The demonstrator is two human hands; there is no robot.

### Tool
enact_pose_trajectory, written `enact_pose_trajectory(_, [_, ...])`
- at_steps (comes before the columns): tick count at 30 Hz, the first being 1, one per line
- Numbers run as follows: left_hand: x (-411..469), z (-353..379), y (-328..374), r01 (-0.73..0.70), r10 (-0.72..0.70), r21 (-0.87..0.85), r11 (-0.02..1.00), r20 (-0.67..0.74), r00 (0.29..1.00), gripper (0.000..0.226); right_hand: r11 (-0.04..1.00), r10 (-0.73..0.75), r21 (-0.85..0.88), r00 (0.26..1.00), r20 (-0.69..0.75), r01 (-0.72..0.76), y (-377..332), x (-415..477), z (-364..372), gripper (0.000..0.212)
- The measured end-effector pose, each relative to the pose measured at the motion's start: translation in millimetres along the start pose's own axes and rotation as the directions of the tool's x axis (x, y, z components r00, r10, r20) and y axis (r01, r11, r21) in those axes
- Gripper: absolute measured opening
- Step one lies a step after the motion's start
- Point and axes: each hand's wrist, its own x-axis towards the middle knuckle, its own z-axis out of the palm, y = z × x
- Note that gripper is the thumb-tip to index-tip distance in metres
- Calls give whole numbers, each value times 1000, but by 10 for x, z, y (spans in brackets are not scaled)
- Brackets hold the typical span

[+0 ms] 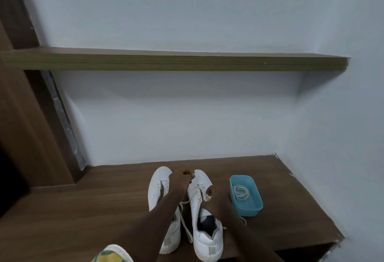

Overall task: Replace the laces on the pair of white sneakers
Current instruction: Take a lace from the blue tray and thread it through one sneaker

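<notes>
On the wooden desktop [93,209] the left-hand sneaker [159,175] and right-hand sneaker [207,239] stand side by side, toes to the wall, the left hand [182,178] clenched over the right-hand one's toe, gripping a lace or not I cannot tell, the right hand [215,198] pinching its white lace [185,226] at the eyelets, near a blue tray [242,176] holding a coiled lace [241,192].

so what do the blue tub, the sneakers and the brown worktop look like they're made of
Blue tub: likely plastic, with smooth matte walls and moulded rounded corners.
White sneakers: smooth leather or a synthetic look-alike with a faint sheen; cannot tell which.
Brown worktop: printed-looking wood grain, probably laminate over board, judging by its chipped pale edge.
</notes>
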Motion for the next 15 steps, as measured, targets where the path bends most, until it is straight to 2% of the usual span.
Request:
enact_pose_trajectory(3, [29, 109, -112, 46, -48, 45, 998, 45, 998, 21, 996, -23, -91, 999, 37, 26, 12, -10, 47, 41])
enact_pose_trajectory(7, [30, 208, -183, 7, -25, 185, 983, 96, 995, 26, 981, -27, -189, 998, 49, 36, 42, -5, 87, 37])
enact_pose_trajectory(9, [49, 243, -205, -6, -19, 227, 974, 106, 994, 32, 994, 27, -106, 1000, 5, -26, 73, 7, 93, 31])
enact_pose_trajectory(13, [74, 291, -208, -3, -29, 296, 955, 104, 994, 19, 986, 132, 108, 989, -59, -125, 107, 45, 69, 21])
enact_pose_trajectory(15, [77, 304, -215, -1, -34, 323, 946, 103, 994, 24, 975, 164, 164, 984, -65, -152, 127, 53, 55, 17])
